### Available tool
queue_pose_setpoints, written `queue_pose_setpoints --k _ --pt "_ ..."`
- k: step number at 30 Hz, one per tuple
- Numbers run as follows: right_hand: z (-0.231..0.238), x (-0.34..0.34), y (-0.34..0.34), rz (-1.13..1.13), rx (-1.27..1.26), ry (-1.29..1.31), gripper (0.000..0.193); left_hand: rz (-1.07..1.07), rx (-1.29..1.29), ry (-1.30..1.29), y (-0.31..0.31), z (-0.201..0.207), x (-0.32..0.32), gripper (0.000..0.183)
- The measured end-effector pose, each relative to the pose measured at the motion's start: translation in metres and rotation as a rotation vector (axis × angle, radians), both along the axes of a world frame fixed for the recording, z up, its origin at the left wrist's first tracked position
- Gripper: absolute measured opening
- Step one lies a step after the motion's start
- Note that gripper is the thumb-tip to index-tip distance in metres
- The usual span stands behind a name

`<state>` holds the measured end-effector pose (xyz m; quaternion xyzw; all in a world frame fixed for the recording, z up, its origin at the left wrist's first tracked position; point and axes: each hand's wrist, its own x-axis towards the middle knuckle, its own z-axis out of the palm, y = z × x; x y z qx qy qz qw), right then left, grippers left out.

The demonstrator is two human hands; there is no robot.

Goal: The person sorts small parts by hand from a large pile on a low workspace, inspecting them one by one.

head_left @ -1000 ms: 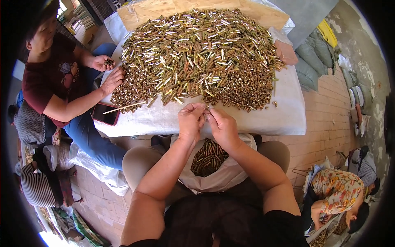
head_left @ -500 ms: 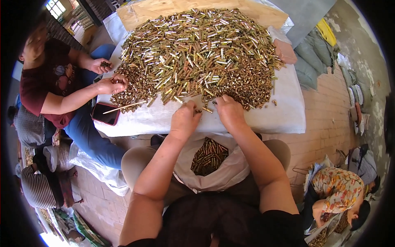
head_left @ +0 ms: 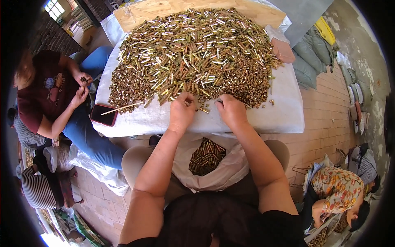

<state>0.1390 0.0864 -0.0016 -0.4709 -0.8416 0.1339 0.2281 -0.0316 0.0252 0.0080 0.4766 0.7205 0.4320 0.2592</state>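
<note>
A broad heap of gold-coloured metal sleeves [head_left: 185, 49], thin and tube-like, covers the cloth-covered table before me. Small brass-coloured nuts [head_left: 242, 84] lie along the heap's near edge. My left hand [head_left: 182, 111] is at that edge with its fingers curled closed; what they hold, if anything, is hidden. My right hand [head_left: 232, 112] is closed in a pinch of thumb and forefinger, and I cannot make out anything in it. Between the hands a few loose metal pieces [head_left: 203, 109] lie on the white cloth [head_left: 279, 117]. Below, between my knees, an open white sack [head_left: 230, 171] holds many sleeves [head_left: 207, 156].
At the left a seated co-worker [head_left: 49, 90] holds small pieces close to the body. A phone [head_left: 103, 115] and a thin stick [head_left: 122, 108] lie at the table's left corner. A wooden board [head_left: 263, 14] backs the heap. Grey sacks [head_left: 306, 57] stand at right.
The co-worker's hands have drawn back from the nuts, away from the table. My left hand has shifted slightly up and left, toward the heap; my right hand stays nearly in place.
</note>
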Motion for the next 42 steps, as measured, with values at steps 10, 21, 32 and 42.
queue_pose_setpoints --k 10,21,32,42 --pt "0.017 0.012 0.004 -0.055 -0.579 0.532 0.018 -0.355 0.075 0.711 0.046 -0.005 0.008 0.021" --pt "0.01 0.017 0.006 -0.027 -0.828 0.864 0.016 -0.189 0.129 0.442 0.02 0.006 0.008 0.007" --pt "0.048 0.032 -0.045 0.047 -0.955 1.032 0.016 -0.184 -0.009 -1.214 -0.045 0.044 0.041 0.014" --pt "0.078 0.036 -0.102 0.055 -0.816 1.042 0.019 -0.241 0.125 -1.071 -0.092 0.059 0.061 0.008"
